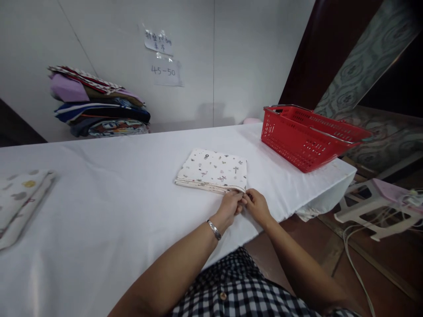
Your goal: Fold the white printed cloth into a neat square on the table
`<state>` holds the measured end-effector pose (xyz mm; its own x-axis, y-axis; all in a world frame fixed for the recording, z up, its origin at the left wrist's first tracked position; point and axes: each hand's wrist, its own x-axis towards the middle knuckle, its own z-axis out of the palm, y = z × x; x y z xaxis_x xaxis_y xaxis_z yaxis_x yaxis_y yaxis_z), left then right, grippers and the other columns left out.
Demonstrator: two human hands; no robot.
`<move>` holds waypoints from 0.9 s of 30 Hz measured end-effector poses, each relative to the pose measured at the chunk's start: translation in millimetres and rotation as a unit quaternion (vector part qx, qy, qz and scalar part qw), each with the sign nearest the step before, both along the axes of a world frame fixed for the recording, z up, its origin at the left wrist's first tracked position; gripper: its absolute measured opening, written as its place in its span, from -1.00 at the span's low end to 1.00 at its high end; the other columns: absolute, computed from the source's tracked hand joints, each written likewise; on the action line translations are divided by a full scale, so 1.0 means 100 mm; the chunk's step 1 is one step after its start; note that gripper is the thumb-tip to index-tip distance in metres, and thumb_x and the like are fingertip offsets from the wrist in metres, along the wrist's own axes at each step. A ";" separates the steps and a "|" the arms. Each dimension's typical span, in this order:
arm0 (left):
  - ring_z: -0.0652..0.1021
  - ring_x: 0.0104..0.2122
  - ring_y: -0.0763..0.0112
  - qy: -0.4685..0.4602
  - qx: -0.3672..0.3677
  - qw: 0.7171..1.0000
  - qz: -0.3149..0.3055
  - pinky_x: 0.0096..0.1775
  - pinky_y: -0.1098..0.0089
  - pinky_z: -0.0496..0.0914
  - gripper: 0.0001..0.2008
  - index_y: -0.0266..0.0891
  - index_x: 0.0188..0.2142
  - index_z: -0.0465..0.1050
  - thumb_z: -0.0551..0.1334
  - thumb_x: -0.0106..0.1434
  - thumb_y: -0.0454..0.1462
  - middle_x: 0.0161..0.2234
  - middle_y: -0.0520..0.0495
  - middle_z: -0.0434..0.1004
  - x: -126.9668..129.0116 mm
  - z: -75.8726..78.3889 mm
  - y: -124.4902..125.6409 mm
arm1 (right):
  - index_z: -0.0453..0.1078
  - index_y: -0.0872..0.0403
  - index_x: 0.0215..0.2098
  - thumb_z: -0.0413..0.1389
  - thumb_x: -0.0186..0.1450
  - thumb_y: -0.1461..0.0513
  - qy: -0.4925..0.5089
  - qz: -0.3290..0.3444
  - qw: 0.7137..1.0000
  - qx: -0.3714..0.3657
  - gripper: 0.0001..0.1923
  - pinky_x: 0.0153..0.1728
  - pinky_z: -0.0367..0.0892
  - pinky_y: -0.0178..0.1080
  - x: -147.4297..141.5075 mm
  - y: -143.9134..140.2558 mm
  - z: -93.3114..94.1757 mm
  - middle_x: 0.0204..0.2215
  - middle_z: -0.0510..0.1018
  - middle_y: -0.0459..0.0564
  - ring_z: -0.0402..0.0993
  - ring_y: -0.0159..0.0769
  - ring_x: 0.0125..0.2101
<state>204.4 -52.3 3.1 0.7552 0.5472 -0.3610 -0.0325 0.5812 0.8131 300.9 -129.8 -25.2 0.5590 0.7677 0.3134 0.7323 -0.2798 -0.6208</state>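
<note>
So from where I'm watching, the folded cloth point(213, 171) looks pretty much done: it's a neat, flat rectangle, cream with little printed motifs, sitting on the white table point(115, 198) a bit right of centre and close to the near edge. Both hands are bunched together at its near right corner. The left hand point(230, 206) is curled with fingers pinching at the corner layers, and the right hand point(257, 206) is closed in on the same spot, fingertips touching the left's. I'd guess what's left is just squaring off that corner or tidying the edges, since nothing about the fold looks loose otherwise. I can't tell exactly how many layers are pinched.

Elsewhere on the table: another folded piece point(20, 200) with bigger coloured spots lies at the far left edge, well apart from the hands. A red basket point(307, 136) sits at the right end of the table; I can't see anything inside it from this angle. Against the back wall there's a stack of mixed fabrics point(99, 103), purple, dark blue and patterned.

Room-wise, the table is covered in a smooth white sheet, the wall is plain pale panels with two taped paper notes point(163, 57), and off to the right there's a white plastic stool point(373, 207) with cables on a reddish-brown floor.
</note>
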 end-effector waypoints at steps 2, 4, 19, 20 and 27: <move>0.10 -0.81 0.73 0.010 -0.030 0.999 -0.025 -0.72 0.58 -0.15 -0.93 -0.29 -0.55 0.26 0.15 0.02 -0.38 -0.71 0.13 0.26 0.01 0.01 0.03 | 0.31 0.07 -0.43 -0.08 0.26 0.14 -0.002 -0.001 1.000 -0.003 -0.78 -0.44 0.13 -0.32 0.00 0.00 0.00 -0.51 0.41 -0.08 0.28 -0.34 -0.48; 0.09 -0.82 0.73 0.015 -0.051 0.998 -0.040 -0.72 0.58 -0.16 -0.90 -0.29 -0.58 0.23 0.14 0.01 -0.39 -0.73 0.13 0.23 0.02 0.02 0.07 | 0.32 0.07 -0.42 -0.07 0.25 0.15 -0.005 -0.001 1.000 -0.009 -0.78 -0.43 0.13 -0.31 0.01 0.01 0.00 -0.51 0.42 -0.08 0.28 -0.34 -0.48; 0.22 -0.78 0.70 -0.031 0.014 0.999 0.020 -0.69 0.57 -0.04 -0.91 -0.27 -0.52 0.23 0.18 -0.01 -0.33 -0.64 0.13 0.29 0.01 -0.07 0.05 | 0.34 0.07 -0.42 -0.07 0.26 0.15 0.015 0.006 1.000 0.021 -0.78 -0.40 0.16 -0.31 0.03 0.00 -0.03 -0.50 0.43 -0.08 0.30 -0.34 -0.46; 0.22 -0.78 0.70 -0.024 0.028 0.999 0.029 -0.69 0.57 -0.04 -0.91 -0.27 -0.52 0.24 0.18 -0.02 -0.33 -0.64 0.13 0.30 0.00 -0.07 0.06 | 0.34 0.07 -0.43 -0.07 0.25 0.15 0.019 0.006 0.999 0.025 -0.78 -0.40 0.16 -0.32 0.03 0.00 -0.03 -0.51 0.43 -0.09 0.30 -0.35 -0.47; 0.24 -0.79 0.68 0.028 0.059 0.998 0.005 -0.71 0.55 -0.09 -0.93 -0.28 -0.48 0.30 0.18 -0.01 -0.32 -0.62 0.12 0.31 -0.09 -0.01 0.03 | 0.33 0.08 -0.45 -0.07 0.25 0.12 0.065 0.013 0.996 0.055 -0.75 -0.44 0.16 -0.33 0.04 -0.01 -0.02 -0.54 0.40 -0.11 0.29 -0.36 -0.49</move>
